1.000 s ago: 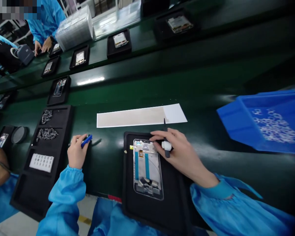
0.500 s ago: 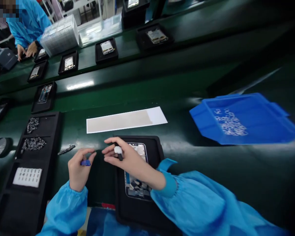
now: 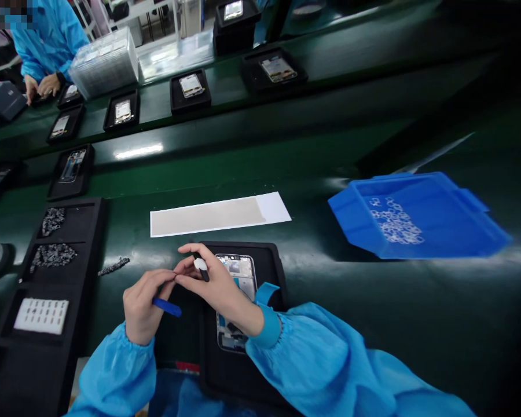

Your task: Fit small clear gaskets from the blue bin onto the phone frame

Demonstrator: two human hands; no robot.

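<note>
My left hand is closed, with a slim blue plastic tool sticking out below its fingers. My right hand has a black tool with a white band tucked between its fingers. The fingertips of both hands meet in a pinch; whatever is between them is too small to make out. Beneath my right forearm lies an opened phone-like device, its inner parts showing, in a black tray. My right hand and sleeve hide part of it.
A black compartment tray at left holds small dark parts and a white card. More dark parts lie beside it. A beige-and-white strip lies ahead. At right is a blue bin with pale rings. A co-worker sits far left.
My two hands have come together at the fingertips, the right moving left. The blue tool now points more to the right. The whole view has shifted slightly.
</note>
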